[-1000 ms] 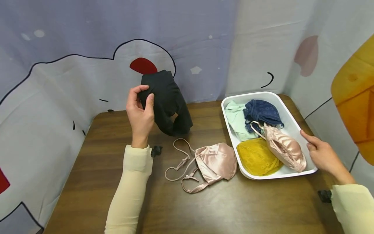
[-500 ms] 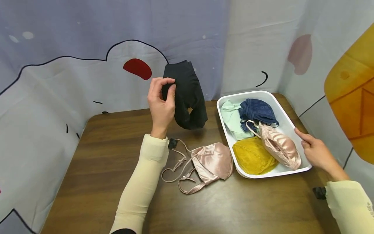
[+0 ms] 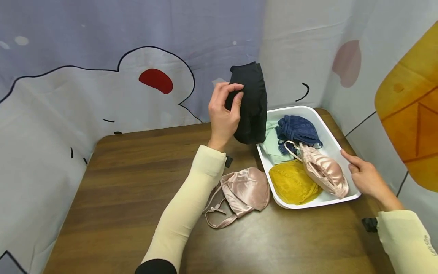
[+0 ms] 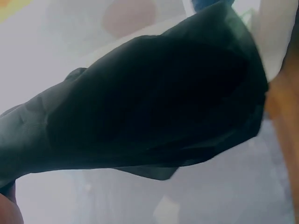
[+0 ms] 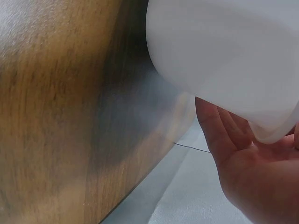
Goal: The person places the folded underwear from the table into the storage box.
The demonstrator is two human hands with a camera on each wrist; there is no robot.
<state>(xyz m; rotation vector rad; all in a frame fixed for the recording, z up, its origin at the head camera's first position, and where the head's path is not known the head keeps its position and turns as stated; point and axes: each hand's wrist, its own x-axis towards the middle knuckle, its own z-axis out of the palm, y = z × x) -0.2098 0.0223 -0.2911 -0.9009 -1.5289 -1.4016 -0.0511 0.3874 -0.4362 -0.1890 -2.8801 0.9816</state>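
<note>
In the head view my left hand [image 3: 223, 114] pinches a black garment [image 3: 252, 102] between thumb and fingers. The garment hangs in the air, its lower edge overlapping the left rim of a white plastic tray [image 3: 318, 204] in the picture. Dark fabric [image 4: 149, 102] fills most of the left wrist view. My right hand [image 3: 365, 178] grips the tray's right rim; in the right wrist view its fingers reach under the lip. Inside the tray lie a pink satin bra [image 3: 328, 171], a mustard-yellow lace garment [image 3: 291, 182], a navy lace bra [image 3: 297, 129] and a mint-green garment [image 3: 272, 146].
Another pink satin bra [image 3: 251, 188] lies on the wooden table [image 3: 130, 182], just left of the tray, its straps partly hidden by my left sleeve. A printed curtain [image 3: 171, 38] hangs behind the table and along its sides.
My left hand has carried the black garment rightward and a little upward, to the tray's left edge. My right hand keeps its hold on the tray. The head view has shifted slightly.
</note>
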